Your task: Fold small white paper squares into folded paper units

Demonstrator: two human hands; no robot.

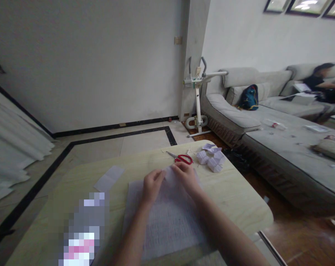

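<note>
A large written sheet of paper (170,229) lies on the pale table under both my forearms. Above its far edge, a smaller piece of white paper (169,176) is between my hands. The fingers of my left hand (153,184) are pinched together at its left side. My right hand (186,176) is closed on its upper right part, fingers bent. Just beyond the right hand lie scissors (184,159) with red handles, blades pointing left. Folded paper pieces (214,159) sit to the right of them. A loose paper rectangle (109,178) lies to the left.
The wood-patterned table (233,207) has rounded corners. A blurred-out object (84,232) is at its left. Beyond the right edge stands a grey sofa (278,147) with a blue backpack (249,98) and a seated person. White exercise equipment (197,99) stands by the wall.
</note>
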